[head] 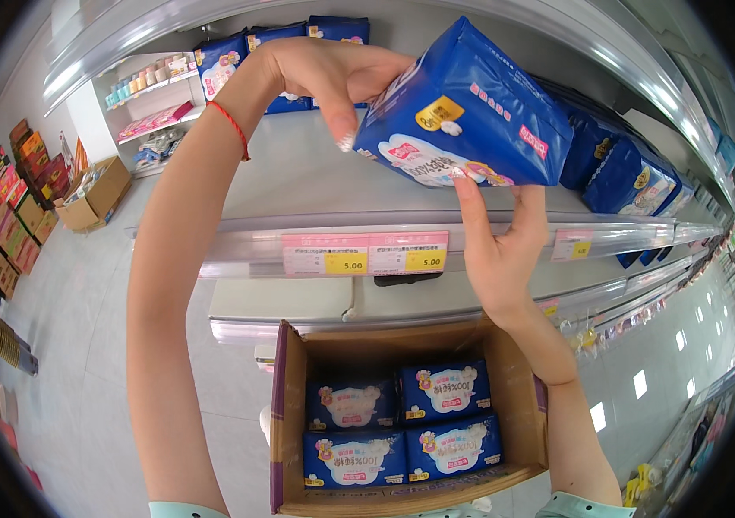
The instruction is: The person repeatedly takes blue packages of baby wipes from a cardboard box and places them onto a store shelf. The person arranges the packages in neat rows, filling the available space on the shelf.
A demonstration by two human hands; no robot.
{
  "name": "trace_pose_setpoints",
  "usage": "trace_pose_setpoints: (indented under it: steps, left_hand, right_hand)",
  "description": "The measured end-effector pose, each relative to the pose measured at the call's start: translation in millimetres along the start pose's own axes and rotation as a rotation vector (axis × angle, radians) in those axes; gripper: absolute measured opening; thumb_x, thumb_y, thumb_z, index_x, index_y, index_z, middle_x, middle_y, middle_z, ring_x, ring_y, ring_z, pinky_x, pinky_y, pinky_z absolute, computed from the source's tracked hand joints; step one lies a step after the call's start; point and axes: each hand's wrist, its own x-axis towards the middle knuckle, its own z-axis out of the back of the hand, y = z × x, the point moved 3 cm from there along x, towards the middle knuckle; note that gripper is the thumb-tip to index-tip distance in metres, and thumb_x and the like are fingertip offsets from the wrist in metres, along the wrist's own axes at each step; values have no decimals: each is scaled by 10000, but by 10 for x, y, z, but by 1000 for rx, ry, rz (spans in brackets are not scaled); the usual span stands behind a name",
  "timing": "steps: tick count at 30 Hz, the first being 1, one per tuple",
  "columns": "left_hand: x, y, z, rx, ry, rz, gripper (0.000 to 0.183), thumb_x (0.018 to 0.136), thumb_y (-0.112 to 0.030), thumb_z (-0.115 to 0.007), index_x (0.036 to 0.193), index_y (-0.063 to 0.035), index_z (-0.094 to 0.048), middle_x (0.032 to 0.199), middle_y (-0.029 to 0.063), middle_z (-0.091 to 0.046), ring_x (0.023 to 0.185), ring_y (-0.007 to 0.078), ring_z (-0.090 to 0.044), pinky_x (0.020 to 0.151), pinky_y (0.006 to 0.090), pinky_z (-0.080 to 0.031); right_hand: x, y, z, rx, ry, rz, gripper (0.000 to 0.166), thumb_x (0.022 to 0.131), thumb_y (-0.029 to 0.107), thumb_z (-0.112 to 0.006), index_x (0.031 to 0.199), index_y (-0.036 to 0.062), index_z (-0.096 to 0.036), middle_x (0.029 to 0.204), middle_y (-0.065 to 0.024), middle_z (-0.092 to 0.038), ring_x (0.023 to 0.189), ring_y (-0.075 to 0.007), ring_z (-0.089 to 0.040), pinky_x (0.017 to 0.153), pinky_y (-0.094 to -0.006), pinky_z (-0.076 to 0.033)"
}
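Observation:
My left hand (pixel 348 74) and my right hand (pixel 503 252) hold a blue plastic pack of sanitary pads (pixel 503 129) tilted above the grey shelf board (pixel 315 162). The left thumb presses its left side, and those fingers reach behind it, partly hidden. Right fingertips support the lower front edge. Below, an open cardboard box (pixel 280 414) holds several similar packs (pixel 451 447) in two rows. More blue packs stand upright at the back left (pixel 218 65) of the shelf and in a row at its right (pixel 633 168).
Price tags (pixel 367 254) line the clear shelf-edge strip. Another shelf overhangs the top, and a lower shelf (pixel 276 301) sits behind the box. At left are a floor carton (pixel 95 194), stacked boxes (pixel 1 220) and a white side rack (pixel 147 97).

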Motion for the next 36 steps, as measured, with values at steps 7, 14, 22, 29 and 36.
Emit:
trace_pose_setpoints:
  steps: [7, 14, 22, 29, 36]
  left_hand:
    - [91, 6, -15, 64, -167, -234, 952, 590, -237, -800, 1362, 17, -306, 1275, 180, -491, 1169, 251, -479, 1008, 342, -372]
    - [121, 56, 116, -22, -332, -300, 865, 629, -216, -743, 1347, 0, -313, 1291, 160, -465, 1202, 265, -446, 1056, 392, -321]
    - [134, 178, 186, 101, -493, -179, 911, 618, -311, -823, 1297, 56, -338, 1239, 194, -489, 1164, 263, -494, 1013, 342, -387]
    - [164, 411, 384, 148, -642, -208, 988, 616, -319, -832, 1374, -29, -268, 1225, 248, -467, 1136, 325, -512, 926, 401, -473]
    - [224, 376, 504, 539, -757, -149, 907, 601, -394, -819, 1345, -128, -375, 1225, 171, -501, 1106, 295, -532, 933, 360, -461]
  right_hand:
    - [-15, -79, -27, 230, -58, -64, 513, 828, 52, -626, 1275, -37, -391, 1215, -185, -474, 1153, -321, -446, 986, -399, -308]
    - [59, -14, 22, -48, 27, 139, 703, 786, 41, -624, 1375, -67, -254, 1429, -252, -259, 1276, -374, -345, 1042, -410, -246]
    - [90, 71, 3, -234, 145, 258, 578, 764, 113, -631, 1280, -43, -421, 1395, -244, -346, 1245, -329, -404, 1030, -477, -209]
    - [116, 125, 40, -116, 110, 275, 425, 726, 58, -621, 1140, 33, -529, 1322, -206, -438, 1178, -318, -458, 1014, -436, -253]
    - [-125, 248, -65, 295, 233, 609, 276, 675, -20, -567, 950, 2, -586, 1141, -179, -553, 1016, -305, -562, 797, -347, -475]
